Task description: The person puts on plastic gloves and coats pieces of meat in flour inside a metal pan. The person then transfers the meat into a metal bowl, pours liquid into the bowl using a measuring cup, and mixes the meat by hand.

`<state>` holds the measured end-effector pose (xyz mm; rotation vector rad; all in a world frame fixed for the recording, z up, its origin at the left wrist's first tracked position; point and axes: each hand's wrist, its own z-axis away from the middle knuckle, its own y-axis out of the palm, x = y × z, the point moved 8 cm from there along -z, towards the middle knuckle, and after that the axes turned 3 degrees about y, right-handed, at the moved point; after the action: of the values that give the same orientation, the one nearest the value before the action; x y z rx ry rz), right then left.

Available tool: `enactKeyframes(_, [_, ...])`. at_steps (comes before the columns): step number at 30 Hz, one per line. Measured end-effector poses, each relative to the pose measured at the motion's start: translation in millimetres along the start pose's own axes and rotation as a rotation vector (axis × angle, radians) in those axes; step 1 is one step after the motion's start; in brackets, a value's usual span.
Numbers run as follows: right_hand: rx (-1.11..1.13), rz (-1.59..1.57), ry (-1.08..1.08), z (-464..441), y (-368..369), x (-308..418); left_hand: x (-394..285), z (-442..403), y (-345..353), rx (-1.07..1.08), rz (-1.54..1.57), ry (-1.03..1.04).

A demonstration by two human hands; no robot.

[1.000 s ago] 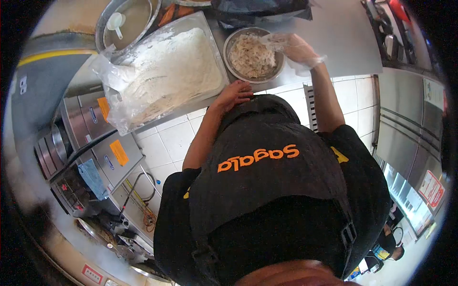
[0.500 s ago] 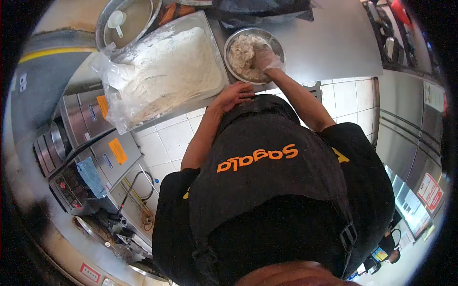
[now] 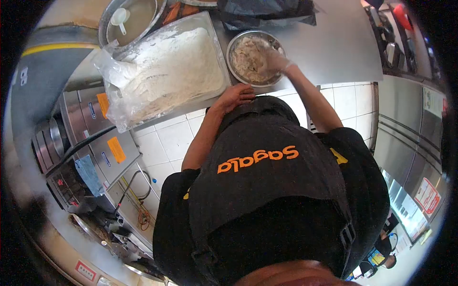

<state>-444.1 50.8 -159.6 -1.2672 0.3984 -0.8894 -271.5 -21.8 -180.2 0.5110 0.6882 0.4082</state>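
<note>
A round metal bowl (image 3: 233, 71) stands near the counter's front edge with a pale, lumpy mixture (image 3: 248, 58) in it. My right hand (image 3: 275, 62), in a clear plastic glove, is at the bowl's right side over the mixture; motion smears its fingers. Bare and resting at the counter edge, my left hand (image 3: 237, 95) lies just below the bowl with its fingers slightly spread and nothing in them. To the left of the bowl is a tray (image 3: 223, 76) of white flour (image 3: 179, 66), with a clear plastic bag (image 3: 119, 76) over its left end.
Behind the tray is a large metal basin (image 3: 106, 31) of cloudy liquid with a white scoop (image 3: 119, 18). Black plastic (image 3: 267, 12) lies behind the bowl. Steel drawers (image 3: 90, 114) stand at the left. Another person (image 3: 384, 248) shows at the lower right.
My right hand first went from the bowl's upper right down into the mixture, then back to its right side. The bowl sits slightly lower and further right in view. My left hand has barely moved.
</note>
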Motion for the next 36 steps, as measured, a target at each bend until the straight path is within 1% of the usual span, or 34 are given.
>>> enactKeyframes(1, [-0.1, 0.194, -0.119, 3.5, 26.0, 2.5, 1.6, -1.0, -1.5, -0.002, 0.003, -0.013])
enactKeyframes(2, [-0.199, 0.387, -0.237, 12.0, 24.4, 18.4, 4.9, -2.8, -3.5, -0.004, 0.005, -0.029])
enactKeyframes(3, [-0.003, 0.419, -0.166, 11.1, 40.9, 16.3, 8.1, -5.4, -4.8, -0.004, 0.009, -0.045])
enactKeyframes(6, [-0.213, 0.079, 0.138, 12.9, 24.3, 9.6, 10.8, -11.3, -6.7, 0.023, 0.018, -0.017])
enactKeyframes(9, [-0.249, 0.12, -0.008, -7.9, 32.9, 3.1, 9.1, -6.8, -5.2, 0.01, 0.026, -0.062])
enactKeyframes(10, [-0.071, 0.186, -0.021, -13.2, 47.7, -1.8, 11.4, -3.9, -3.7, 0.01, 0.025, -0.05])
enactKeyframes(12, [0.267, 0.325, -0.048, -26.8, 50.1, -13.2, 3.5, -5.8, -1.1, 0.017, 0.012, -0.003])
enactKeyframes(13, [0.17, 0.326, -0.142, -32.6, 46.1, -16.4, 3.7, -4.1, 0.1, 0.011, 0.016, -0.01])
enactKeyframes(16, [0.021, -0.172, 0.22, -32.0, 19.7, -44.6, -0.8, 0.3, -2.2, -0.019, 0.011, -0.009])
enactKeyframes(18, [0.133, -0.053, 0.202, -41.7, 35.7, -39.4, 3.3, -1.7, -1.9, -0.031, -0.007, -0.008])
enactKeyframes(19, [0.201, -0.111, 0.077, -42.4, 43.0, -32.6, 4.8, -3.1, -1.5, -0.034, -0.012, 0.002])
enactKeyframes(21, [0.181, -0.126, -0.078, -28.3, 38.4, -0.9, 1.1, -1.8, -0.9, -0.045, -0.03, 0.022])
enactKeyframes(22, [0.091, -0.079, -0.107, -23.5, 40.4, 9.8, -0.6, -2.4, -1.7, -0.049, -0.028, 0.026])
enactKeyframes(24, [0.004, 0.067, -0.143, -8.8, 26.4, 36.1, 2.7, -3.7, -2.6, -0.056, -0.02, 0.027])
enactKeyframes(26, [0.01, 0.264, -0.168, -3.1, 9.8, 60.0, 10.2, -14.3, -11.0, -0.043, -0.024, 0.033])
enactKeyframes(29, [-0.008, 0.126, 0.128, -12.4, 11.3, 54.6, 9.8, -11.2, -7.2, -0.057, -0.005, 0.022])
enactKeyframes(32, [-0.158, 0.117, -0.21, -39.1, 74.4, 31.3, 10.6, -13.4, -8.1, -0.072, 0.033, 0.017])
enactKeyframes(35, [-0.024, 0.054, 0.033, -57.5, 56.4, 20.3, 14.4, -15.5, -10.2, -0.07, 0.03, 0.006])
enactKeyframes(36, [-0.018, 0.043, -0.029, -54.0, 37.5, 22.3, 13.1, -16.5, -9.7, -0.068, 0.023, 0.006])
